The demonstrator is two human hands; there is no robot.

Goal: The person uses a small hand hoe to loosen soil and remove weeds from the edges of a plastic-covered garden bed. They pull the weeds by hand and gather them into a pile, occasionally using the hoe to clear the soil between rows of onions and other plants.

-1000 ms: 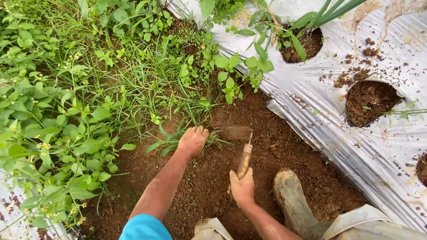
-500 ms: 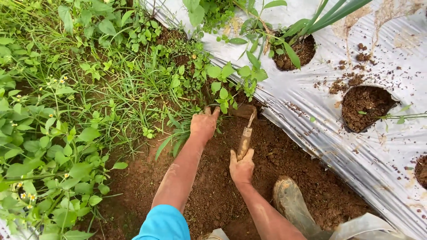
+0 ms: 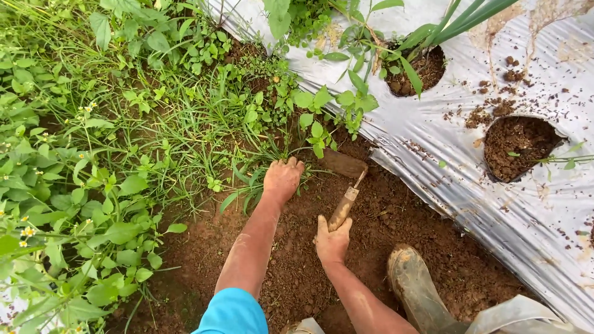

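A patch of bare red-brown soil point(image 3: 396, 241) is seen from above, with both of the person's arms reaching forward into it. Much is cut off or hard to read. The person's body is hidden below the frame; only a blue sleeve point(image 3: 232, 312) at the bottom edge and a mud-caked boot point(image 3: 417, 287) at lower right are seen. The fingertips of the left hand point(image 3: 282, 179) are buried among blades of a grass clump point(image 3: 247, 185), so what exactly is pinched cannot be made out. The blade of the hand hoe point(image 3: 343, 185) is coated in soil and blends into the ground, its edge hard to trace.

The left hand is curled down over the grass clump, fingers bent and pressed into it at the border between weeds and soil. The right hand point(image 3: 332, 241) is wrapped tightly round the lower end of the hoe's wooden handle, thumb and fingers folded about it. The hoe is angled away from the person, its blade lying on the soil just right of the left hand, near the edge of a silver plastic mulch sheet point(image 3: 482, 192). Round planting holes point(image 3: 520, 145) filled with soil are cut in that sheet. Dense green weeds point(image 3: 105, 154) fill the left side.
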